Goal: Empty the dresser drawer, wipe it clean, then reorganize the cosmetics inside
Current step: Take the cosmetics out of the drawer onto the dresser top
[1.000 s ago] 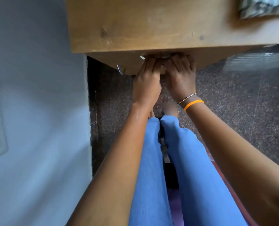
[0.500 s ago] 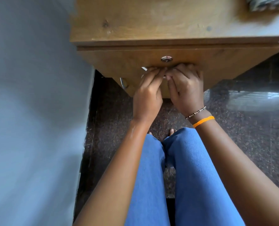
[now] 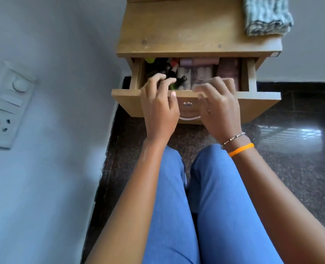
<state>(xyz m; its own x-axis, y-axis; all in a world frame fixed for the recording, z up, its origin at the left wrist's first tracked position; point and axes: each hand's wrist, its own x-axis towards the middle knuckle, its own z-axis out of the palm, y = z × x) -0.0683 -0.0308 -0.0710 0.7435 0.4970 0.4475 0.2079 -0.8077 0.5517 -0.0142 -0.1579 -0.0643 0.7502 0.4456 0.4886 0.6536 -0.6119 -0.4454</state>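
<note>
So the dresser drawer [image 3: 260, 96] was pulled out from the little wooden dresser [image 3: 186, 33], and the cosmetics [image 3: 195, 73] were all still sitting inside it: dark tubes and something with a yellow-green cap toward the left end, pale pinkish tubes and rolls in the middle, and a darker reddish-brown thing at the right end. It was all a bit blurry, so I couldn't make out what each item was.

The left hand [image 3: 158, 109] was over the drawer's front edge with its fingers loosely curled, the fingertips reaching down among the dark tubes at the left end. I honestly couldn't tell if it had hold of anything or was just touching them. The right hand [image 3: 219, 109] was just beside it over the same front edge, fingers spread and bent, tips at the rim near the pale tubes, gripping nothing that I could see. That wrist had a beaded bracelet [image 3: 233, 138] and an orange band [image 3: 241, 149].

Between the two hands, on the drawer front, you could see the round lock [image 3: 187, 103] and below it the curved metal handle [image 3: 189, 117], neither one being touched.

A folded grey patterned cloth [image 3: 266, 16] lay on the dresser's top at the back right corner. Left of the dresser there was a switch plate [image 3: 3, 105] on the wall.
</note>
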